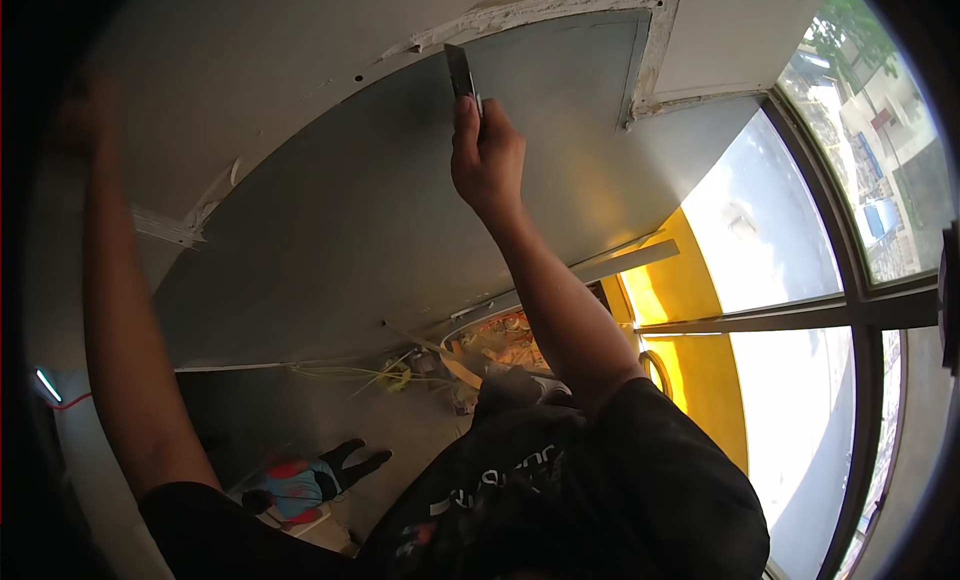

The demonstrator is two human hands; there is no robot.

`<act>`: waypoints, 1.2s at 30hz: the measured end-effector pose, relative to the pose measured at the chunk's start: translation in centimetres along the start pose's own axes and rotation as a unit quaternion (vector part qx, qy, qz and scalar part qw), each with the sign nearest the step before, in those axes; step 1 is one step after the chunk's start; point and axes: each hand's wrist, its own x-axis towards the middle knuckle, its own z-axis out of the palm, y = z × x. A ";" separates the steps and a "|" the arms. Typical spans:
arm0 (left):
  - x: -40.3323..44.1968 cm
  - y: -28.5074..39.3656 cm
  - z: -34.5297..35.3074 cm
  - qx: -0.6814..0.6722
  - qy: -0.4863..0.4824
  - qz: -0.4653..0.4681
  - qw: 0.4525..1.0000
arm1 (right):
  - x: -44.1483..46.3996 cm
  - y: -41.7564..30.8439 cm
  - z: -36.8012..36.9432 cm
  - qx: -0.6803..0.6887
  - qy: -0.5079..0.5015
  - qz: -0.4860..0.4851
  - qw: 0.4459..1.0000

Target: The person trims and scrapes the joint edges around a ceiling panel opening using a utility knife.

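Note:
My right hand is raised in the upper middle, its fingers closed round the handle of a flat dark blade tool. The tool's tip is at or close to the rough white filler strip along the curved edge of a grey panel. At the far left, my left hand is lifted towards the pale surface; it lies in dark shadow and its fingers cannot be made out.
Large framed windows stand on the right, beside a yellow wall. Below are a person in blue and red, and a pile of clutter with thin strips on the floor.

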 end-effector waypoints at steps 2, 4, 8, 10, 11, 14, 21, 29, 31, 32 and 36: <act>-0.5 -0.9 0.5 -0.004 -0.002 0.019 1.000 | 0.3 0.9 0.7 -0.019 0.005 -0.038 0.999; -1.0 -2.1 0.4 -0.005 -0.014 0.034 0.999 | 0.4 0.9 1.4 -0.030 -0.010 -0.055 0.998; 0.3 -1.7 -0.7 -0.029 0.021 0.094 0.995 | 0.6 0.8 2.4 -0.032 -0.001 -0.053 0.998; 2.0 4.6 -8.7 -0.180 0.016 0.030 0.983 | 0.6 0.8 2.8 -0.023 0.013 -0.070 0.997; 2.6 7.1 -12.0 -0.233 0.010 0.004 0.973 | 0.5 0.8 2.9 -0.024 0.011 -0.067 0.997; 3.2 9.9 -15.5 -0.282 -0.002 -0.025 0.959 | 0.4 0.5 3.0 -0.086 0.023 -0.082 0.993; 3.1 9.3 -14.8 -0.303 -0.019 -0.036 0.952 | -0.9 -0.9 4.8 -0.083 0.045 -0.024 0.995; 3.5 8.8 -14.2 -0.314 0.036 0.005 0.949 | -2.2 -1.4 2.1 -0.111 -0.081 -0.060 0.989; 3.4 9.2 -13.9 -0.312 0.012 -0.023 0.950 | -3.2 -1.0 0.3 -0.087 -0.067 -0.038 0.993; 3.3 9.5 -14.0 -0.316 0.018 -0.027 0.948 | -3.5 -0.9 -0.5 -0.063 -0.066 -0.016 0.996; 1.8 2.6 -5.5 -0.171 -0.010 0.048 0.984 | -2.1 -1.5 -0.4 -0.028 -0.020 -0.021 0.999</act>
